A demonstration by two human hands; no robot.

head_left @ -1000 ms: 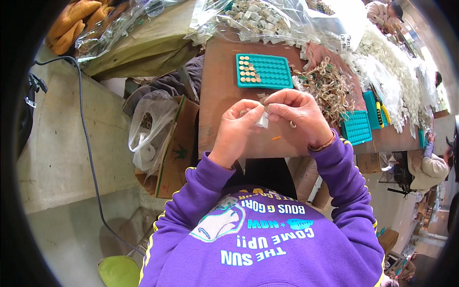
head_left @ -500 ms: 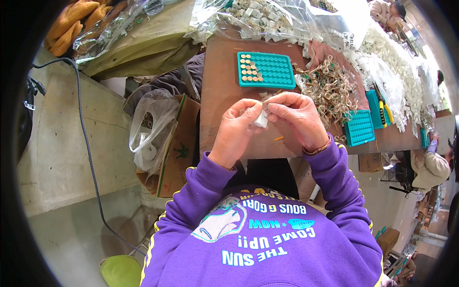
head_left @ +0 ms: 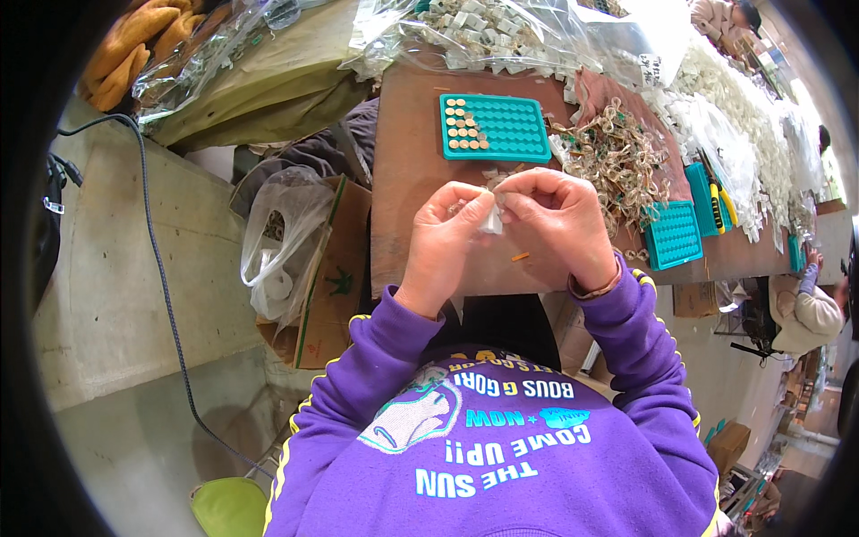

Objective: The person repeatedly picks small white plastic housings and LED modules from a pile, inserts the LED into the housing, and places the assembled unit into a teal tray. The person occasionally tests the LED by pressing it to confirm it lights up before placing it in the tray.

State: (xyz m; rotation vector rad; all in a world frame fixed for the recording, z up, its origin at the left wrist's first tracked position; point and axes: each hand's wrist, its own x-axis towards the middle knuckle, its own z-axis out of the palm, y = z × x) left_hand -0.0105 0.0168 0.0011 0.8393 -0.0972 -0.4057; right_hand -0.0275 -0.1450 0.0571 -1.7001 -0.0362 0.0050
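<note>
Close together over the near part of the brown table, my two hands meet at the fingertips. My left hand [head_left: 440,240] is closed, pinching a small white plastic piece [head_left: 491,222] between thumb and fingers. My right hand [head_left: 562,219] is closed too, its thumb and forefinger pressed together against the upper end of that piece. What lies between the right fingertips is too small to make out. Just beyond the hands sits a green dimpled tray [head_left: 519,130], with several round gold-coloured discs [head_left: 462,125] in the pockets of its left side.
To the right lies a heap of tangled looped wire parts [head_left: 617,157], beside another green tray [head_left: 673,237] and yellow-handled pliers [head_left: 720,201]. Bags of white plastic pieces [head_left: 474,27] line the back. A carton [head_left: 327,277] with a plastic bag stands left. Another person [head_left: 801,309] is at far right.
My right fingers have shifted slightly on the white piece, which now shows less between the hands. The whole view has moved a little; the discs in the tray look the same.
</note>
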